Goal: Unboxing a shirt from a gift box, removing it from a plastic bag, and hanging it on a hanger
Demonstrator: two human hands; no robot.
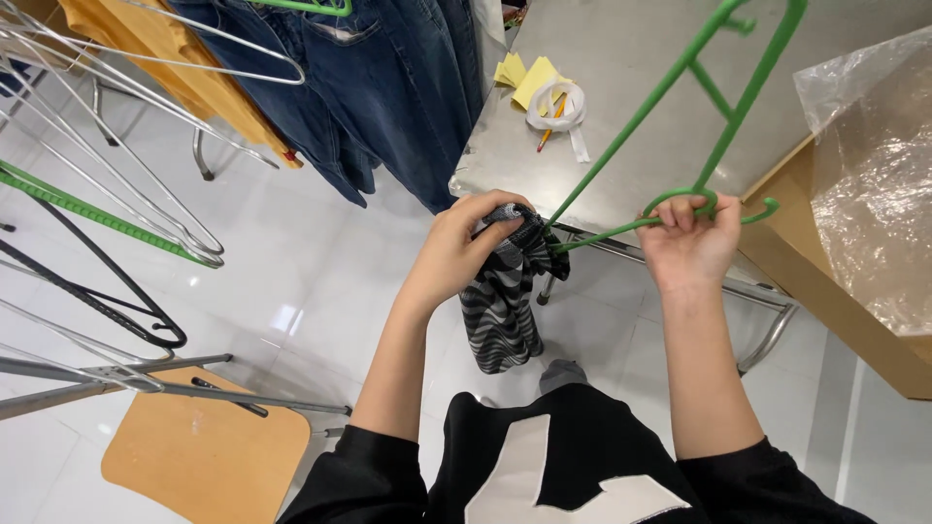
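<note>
My left hand (464, 245) grips the top of a black-and-grey wavy-striped garment (502, 309) that hangs down toward the floor. One end of a green plastic hanger (680, 116) pokes into the garment at my left fingers. My right hand (687, 241) pinches the hanger's hook, which points toward me. The hanger's body slants up and away over a grey metal table (621, 87).
Blue jeans (388, 87) and an orange garment (184, 58) hang on a rack at the top left, with empty wire hangers (116, 146) beside them. A wooden chair seat (204, 456) stands at the lower left. Yellow notes, a tape roll (555, 105) and a clear plastic bag (874, 175) lie on the tables.
</note>
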